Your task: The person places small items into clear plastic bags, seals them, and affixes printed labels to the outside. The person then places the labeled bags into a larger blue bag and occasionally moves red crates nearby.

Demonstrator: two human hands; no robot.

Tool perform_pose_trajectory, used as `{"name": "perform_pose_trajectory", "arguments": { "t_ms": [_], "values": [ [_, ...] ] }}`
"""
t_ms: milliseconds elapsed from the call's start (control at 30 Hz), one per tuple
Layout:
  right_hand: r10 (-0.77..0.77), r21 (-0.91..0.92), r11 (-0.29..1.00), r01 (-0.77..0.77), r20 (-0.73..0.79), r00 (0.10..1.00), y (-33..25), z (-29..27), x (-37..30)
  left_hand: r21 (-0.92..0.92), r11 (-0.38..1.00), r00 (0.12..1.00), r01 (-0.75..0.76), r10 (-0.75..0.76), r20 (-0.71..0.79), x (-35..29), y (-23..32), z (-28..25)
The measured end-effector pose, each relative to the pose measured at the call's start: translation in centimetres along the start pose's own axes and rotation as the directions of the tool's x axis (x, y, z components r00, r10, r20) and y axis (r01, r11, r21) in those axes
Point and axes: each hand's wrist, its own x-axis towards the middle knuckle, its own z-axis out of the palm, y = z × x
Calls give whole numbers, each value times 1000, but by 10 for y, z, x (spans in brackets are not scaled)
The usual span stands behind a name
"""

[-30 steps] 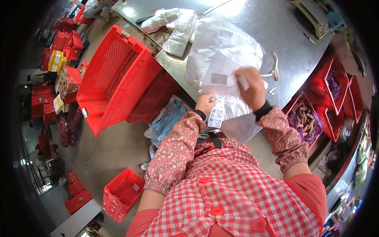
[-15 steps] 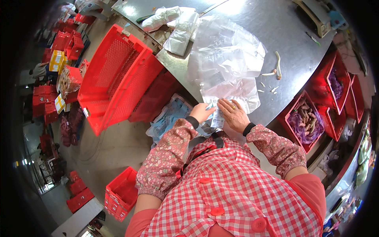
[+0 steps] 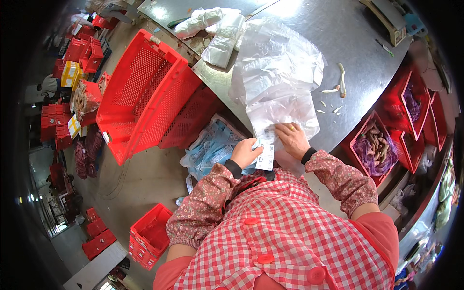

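My left hand (image 3: 245,153) pinches a strip of white labels (image 3: 265,158) with light blue backing at the table's near edge. The strip hangs down toward my apron. My right hand (image 3: 293,140) lies flat with its fingers stretched over the near end of a stack of clear plastic bags (image 3: 282,63). Below the table edge, to the left of my left hand, a heap of blue label backing (image 3: 210,147) sits in a container.
Folded bag bundles (image 3: 224,41) lie at the far left of the metal table (image 3: 333,34). White stalk pieces (image 3: 342,79) are right of the stack. A tall red crate (image 3: 140,92) stands left; a red crate of root vegetables (image 3: 374,147) stands right.
The label strip has come down off the bags toward me with my left hand. My right hand has shifted from the labels slightly right, onto the bag.
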Motion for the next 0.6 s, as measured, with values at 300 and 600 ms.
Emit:
{"name": "perform_pose_trajectory", "arguments": {
  "t_ms": [300, 600],
  "values": [
    [256, 125, 963, -240, -706, 660, 20, -119, 82, -465, 879, 993, -103, 116, -2, 42, 12, 1],
    [25, 90, 995, -31, 68, 997, -25, -22, 15, 84, 996, 945, -26, 52, -322, 80, -23, 28]
  ]
}}
